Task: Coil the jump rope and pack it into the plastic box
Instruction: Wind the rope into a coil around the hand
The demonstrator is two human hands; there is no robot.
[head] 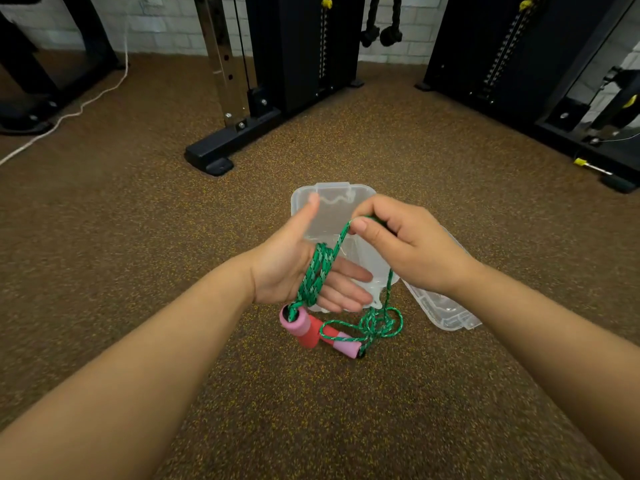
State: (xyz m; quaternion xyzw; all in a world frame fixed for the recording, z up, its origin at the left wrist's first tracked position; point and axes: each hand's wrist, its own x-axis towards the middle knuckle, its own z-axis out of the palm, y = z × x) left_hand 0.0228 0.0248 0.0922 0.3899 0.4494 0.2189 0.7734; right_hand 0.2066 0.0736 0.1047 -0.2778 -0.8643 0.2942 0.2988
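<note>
Several turns of the green braided jump rope (316, 271) are wound around your left hand (304, 268), which you hold out flat, palm turned to the right, fingers extended and thumb pointing up and away from you. That hand's grip is released; the coil simply sits across the palm. One pink-and-red foam handle (300, 325) hangs just below the left hand, at the end of the coil.

Your right hand (408, 244) is raised beside and slightly above the left, knuckles up, its grip pinched on a strand of the rope between thumb and curled fingers. From that pinch one part of the rope runs down to the coil on the left palm, and another part drops to a loose tangle on the brown speckled rubber floor (138, 237). The second pink-and-red handle (343, 344) lies on the floor next to that tangle.

Behind both hands, the clear plastic box (332, 206) sits open on the floor, partly hidden, with its clear lid (446, 310) lying at its right side.
</note>
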